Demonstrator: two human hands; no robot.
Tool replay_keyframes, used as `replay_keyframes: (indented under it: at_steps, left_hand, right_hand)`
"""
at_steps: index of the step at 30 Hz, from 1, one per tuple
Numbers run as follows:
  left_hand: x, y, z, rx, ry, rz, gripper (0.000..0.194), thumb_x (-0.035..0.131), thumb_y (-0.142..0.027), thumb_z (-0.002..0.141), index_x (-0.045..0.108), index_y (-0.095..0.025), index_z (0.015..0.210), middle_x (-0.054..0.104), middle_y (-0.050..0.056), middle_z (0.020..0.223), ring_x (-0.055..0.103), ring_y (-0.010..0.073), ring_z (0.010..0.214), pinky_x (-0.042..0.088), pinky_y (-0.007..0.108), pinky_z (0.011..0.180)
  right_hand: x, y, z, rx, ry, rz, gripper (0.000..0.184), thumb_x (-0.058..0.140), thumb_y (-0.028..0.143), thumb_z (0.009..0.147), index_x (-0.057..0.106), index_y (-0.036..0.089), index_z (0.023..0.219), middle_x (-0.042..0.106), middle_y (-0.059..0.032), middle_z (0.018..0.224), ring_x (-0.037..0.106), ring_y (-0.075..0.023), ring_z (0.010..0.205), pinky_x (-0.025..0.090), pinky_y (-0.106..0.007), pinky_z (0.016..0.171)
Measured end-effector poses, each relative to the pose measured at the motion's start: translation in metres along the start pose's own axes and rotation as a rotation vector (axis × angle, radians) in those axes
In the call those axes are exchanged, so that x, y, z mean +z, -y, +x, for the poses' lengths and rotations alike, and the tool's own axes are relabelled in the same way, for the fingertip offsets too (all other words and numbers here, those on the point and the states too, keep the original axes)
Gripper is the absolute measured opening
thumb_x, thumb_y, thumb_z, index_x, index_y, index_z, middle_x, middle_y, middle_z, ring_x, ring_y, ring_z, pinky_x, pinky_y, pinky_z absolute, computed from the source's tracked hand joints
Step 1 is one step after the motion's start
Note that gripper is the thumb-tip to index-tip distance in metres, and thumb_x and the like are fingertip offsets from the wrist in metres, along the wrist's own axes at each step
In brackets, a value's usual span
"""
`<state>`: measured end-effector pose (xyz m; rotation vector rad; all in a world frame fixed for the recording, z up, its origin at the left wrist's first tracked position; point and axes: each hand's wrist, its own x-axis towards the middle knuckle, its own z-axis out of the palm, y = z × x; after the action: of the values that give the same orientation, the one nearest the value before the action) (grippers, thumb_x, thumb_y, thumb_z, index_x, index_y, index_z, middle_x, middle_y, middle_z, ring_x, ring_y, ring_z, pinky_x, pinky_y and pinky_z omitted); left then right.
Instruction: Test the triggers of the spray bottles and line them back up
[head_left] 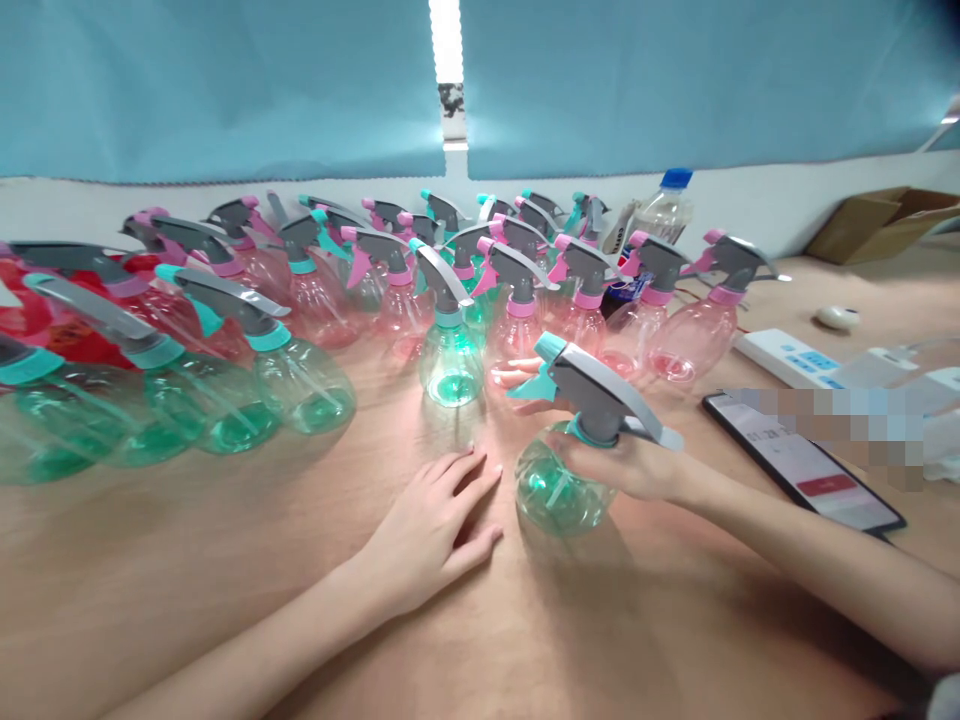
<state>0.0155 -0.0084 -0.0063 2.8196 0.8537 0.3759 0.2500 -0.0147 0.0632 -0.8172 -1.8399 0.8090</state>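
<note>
My right hand (pixel 641 468) is around a clear green spray bottle (pixel 564 490) with a grey and turquoise trigger head. Its thumb lies across the upper body, and the fingertips show past the far side, below the trigger. The bottle stands roughly upright, close to the tabletop; whether its base touches is unclear. My left hand (pixel 431 525) rests palm down on the wooden table (pixel 315 630), fingers spread and holding nothing, just left of that bottle. Behind my hands stands another green spray bottle (pixel 452 365).
Several green spray bottles (pixel 322 400) stand at left. Several pink ones (pixel 694 335) fill the back rows, near a blue-capped drink bottle (pixel 664 210). At right are a phone (pixel 810 465), a white power strip (pixel 787 355), a white mouse (pixel 836 318) and a cardboard box (pixel 874 225).
</note>
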Motion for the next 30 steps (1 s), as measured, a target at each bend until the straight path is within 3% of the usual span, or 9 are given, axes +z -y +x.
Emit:
replay_keyframes:
  at_steps: [4,11,24,26,30]
  left_hand:
    - [-0.0014,-0.0015,0.0005,0.004,0.013,0.004,0.049,0.053,-0.036,0.094,0.049,-0.013,0.137,0.049,0.018,0.14,0.043,0.0326,0.13,0.04,0.051,0.104]
    - [-0.0014,-0.0013,0.0007,-0.005,0.014,-0.004,0.049,0.053,-0.038,0.094,0.049,-0.015,0.137,0.049,0.016,0.141,0.043,0.0321,0.13,0.04,0.051,0.104]
    - [-0.0011,-0.0014,0.0007,-0.007,0.002,-0.02,0.048,0.053,-0.038,0.094,0.05,-0.016,0.136,0.05,0.016,0.14,0.044,0.0323,0.129,0.04,0.051,0.103]
    - [-0.0025,-0.0019,0.001,-0.008,0.015,-0.019,0.048,0.053,-0.037,0.093,0.05,-0.014,0.136,0.05,0.017,0.139,0.044,0.0331,0.129,0.041,0.051,0.103]
    - [-0.0035,-0.0022,0.0016,-0.007,0.024,-0.015,0.049,0.054,-0.036,0.093,0.05,-0.013,0.136,0.05,0.018,0.14,0.044,0.0335,0.129,0.04,0.052,0.103]
  right_hand:
    - [0.0006,-0.0001,0.0006,0.005,-0.004,0.003,0.052,0.05,0.006,0.077,0.047,0.022,0.125,0.061,-0.0076,0.124,0.061,-0.0187,0.116,0.059,-0.032,0.089]
    - [-0.0009,-0.0026,-0.0009,-0.002,0.014,-0.008,0.054,0.048,0.003,0.074,0.05,0.023,0.125,0.06,-0.0074,0.126,0.069,-0.0141,0.087,0.062,-0.031,0.079]
    - [-0.0014,-0.0034,-0.0014,-0.024,0.006,-0.051,0.052,0.047,0.003,0.073,0.055,0.023,0.121,0.061,-0.0068,0.126,0.068,-0.0135,0.089,0.06,-0.03,0.08]
    - [-0.0018,-0.0032,-0.0009,-0.036,0.003,-0.063,0.048,0.047,0.002,0.073,0.058,0.022,0.116,0.062,-0.0068,0.125,0.068,-0.0142,0.09,0.06,-0.03,0.079]
    - [-0.0022,-0.0017,0.0001,-0.069,0.006,-0.1,0.028,0.048,0.002,0.074,0.064,0.022,0.086,0.065,-0.0044,0.119,0.063,-0.0187,0.11,0.059,-0.032,0.083]
